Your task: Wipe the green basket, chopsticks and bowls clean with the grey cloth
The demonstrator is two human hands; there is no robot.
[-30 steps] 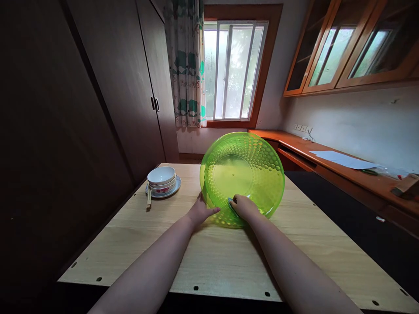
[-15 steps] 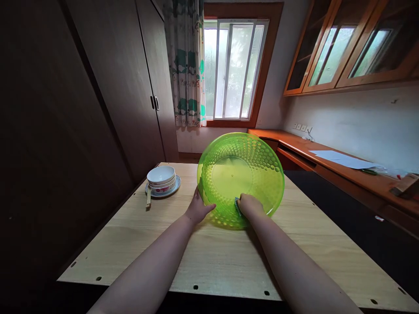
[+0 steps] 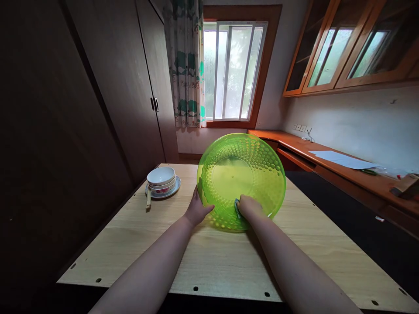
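Basin [image 3: 225,172] is standing tilted at the middle of the table [image 3: 183,261], its inside facing the near side and its lower edge appearing to rest on the wood. The green plastic is showing a dimpled side around a smooth round base.

The left hand [image 3: 199,210] is grasping the basin at the lower left: the thumb is lying over the near face, and the other fingers are passing behind the rim. The right hand [image 3: 251,206] is clenching a cloth [image 3: 237,209] inside the basin, low and right of centre; most of the cloth is being hidden by the fist, and a blue-green strip is showing at the left of it.

Left of the basin and well apart from it, stacked bowls [image 3: 161,177] are sitting on a plate [image 3: 177,184]. Chopsticks [image 3: 148,199] are lying at the left of the stack, their near ends projecting past the plate's rim. Along the near edge of the table, dark holes [image 3: 195,288] are forming a row.

Farther out, a dark wardrobe [image 3: 114,78] is standing at the left. At the far side, a patterned curtain [image 3: 188,74] is hanging left of a window [image 3: 237,69]. At the right, a desk [image 3: 296,144] is carrying papers [image 3: 342,159], and cabinets [image 3: 338,59] are hanging above it, their glass reflecting light.
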